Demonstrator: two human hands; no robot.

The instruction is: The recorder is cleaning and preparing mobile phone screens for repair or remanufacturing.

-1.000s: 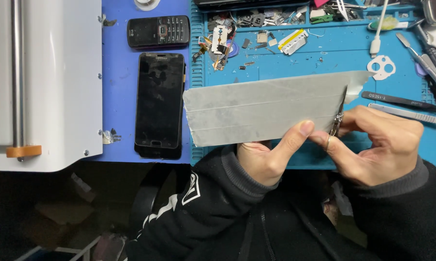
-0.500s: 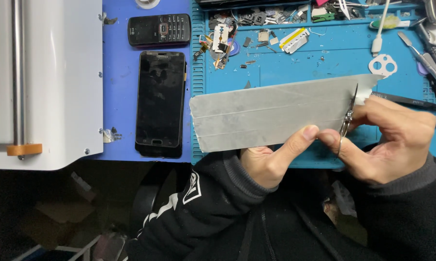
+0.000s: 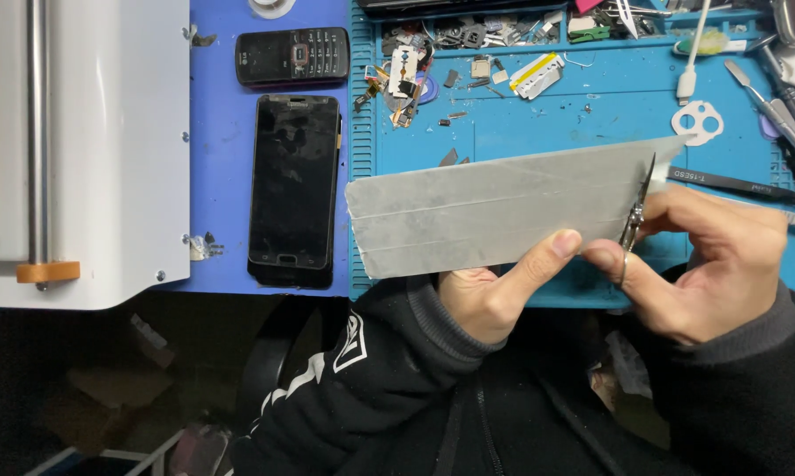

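Left hand (image 3: 494, 295) pinching grey sheet (image 3: 494, 211); right hand (image 3: 706, 264) gripping scissors (image 3: 635, 211); cluttered blue mat (image 3: 538, 115) beneath.

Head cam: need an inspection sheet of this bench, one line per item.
Surface: blue work mat with a ribbed edge, on a darker blue bench top.
Job's things: grey sheet held above the mat; small scissors at its right end.
Clutter: black smartphone and black keypad phone left of the mat; small parts and screws along its top; tweezers and metal tools at right.
Hands: left hand pinches the sheet's lower edge; right hand holds the scissors, blades on the sheet.
Cables: white cable at top right.
Surroundings: white machine with an orange tab at left; dark floor below.
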